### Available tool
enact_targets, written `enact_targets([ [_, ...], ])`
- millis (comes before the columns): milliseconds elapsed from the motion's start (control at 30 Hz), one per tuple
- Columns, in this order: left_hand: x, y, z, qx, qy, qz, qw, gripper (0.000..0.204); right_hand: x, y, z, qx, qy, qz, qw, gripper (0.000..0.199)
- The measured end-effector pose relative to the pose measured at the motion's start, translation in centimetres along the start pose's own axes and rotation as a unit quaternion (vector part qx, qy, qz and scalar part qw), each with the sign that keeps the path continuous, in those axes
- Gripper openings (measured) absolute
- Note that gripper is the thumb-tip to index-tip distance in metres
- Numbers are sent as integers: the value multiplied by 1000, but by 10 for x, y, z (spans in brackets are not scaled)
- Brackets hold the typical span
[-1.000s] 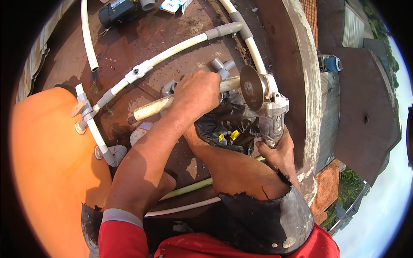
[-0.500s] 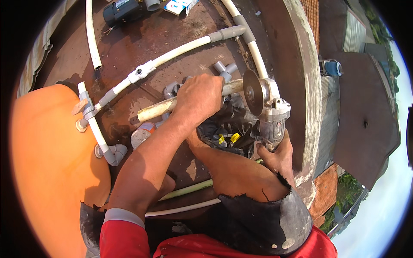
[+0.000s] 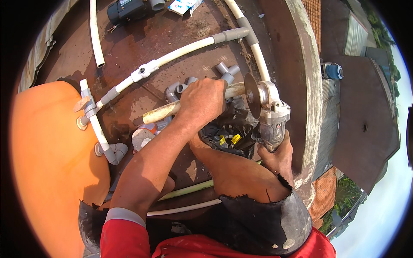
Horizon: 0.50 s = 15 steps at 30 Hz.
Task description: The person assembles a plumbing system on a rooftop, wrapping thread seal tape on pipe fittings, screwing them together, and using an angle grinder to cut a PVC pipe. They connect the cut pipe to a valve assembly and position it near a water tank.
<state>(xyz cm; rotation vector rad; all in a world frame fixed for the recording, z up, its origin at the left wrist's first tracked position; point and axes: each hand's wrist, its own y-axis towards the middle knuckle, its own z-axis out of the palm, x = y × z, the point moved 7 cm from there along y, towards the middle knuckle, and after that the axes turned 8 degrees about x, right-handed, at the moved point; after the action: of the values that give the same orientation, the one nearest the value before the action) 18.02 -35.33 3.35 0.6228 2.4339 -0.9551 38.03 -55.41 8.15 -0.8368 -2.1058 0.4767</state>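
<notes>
My left hand (image 3: pixel 203 99) is wrapped round a stained white PVC pipe (image 3: pixel 161 112), which slants across the middle of the view. In my right hand (image 3: pixel 278 155) is an angle grinder (image 3: pixel 273 116), gripped by its body from below. The grinder's thin dark cutting disc (image 3: pixel 254 95) stands at the pipe's right end; whether the two touch I cannot tell. Just beyond my left hand lie several grey pipe fittings (image 3: pixel 229 73). Beneath the pipe, a black plastic bag (image 3: pixel 234 124) holds small yellow-topped items (image 3: pixel 235 139). A round can with an orange label (image 3: pixel 144 136) stands beside my left forearm.
An orange tank (image 3: pixel 56 159) with pipe connections fills the left side. A white pipe run with a valve (image 3: pixel 143 71) crosses the floor ahead. A dark motor pump (image 3: pixel 124 12) sits at the far left. The low wall (image 3: pixel 310 86) on my right borders a drop to roofs.
The view has shifted slightly, so the surroundings sit a little lower and to the right. Both hands keep their grips, and the disc stays by the pipe's right end.
</notes>
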Motion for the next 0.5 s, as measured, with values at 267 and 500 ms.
enact_targets([
  [267,6,5,17,29,-29,37,998,32,-6,0,-4,-3,14,-25,1000,62],
  [500,10,15,58,10,-106,37,994,29,-12,-11,-15,-7,30,-5,1000,60],
])
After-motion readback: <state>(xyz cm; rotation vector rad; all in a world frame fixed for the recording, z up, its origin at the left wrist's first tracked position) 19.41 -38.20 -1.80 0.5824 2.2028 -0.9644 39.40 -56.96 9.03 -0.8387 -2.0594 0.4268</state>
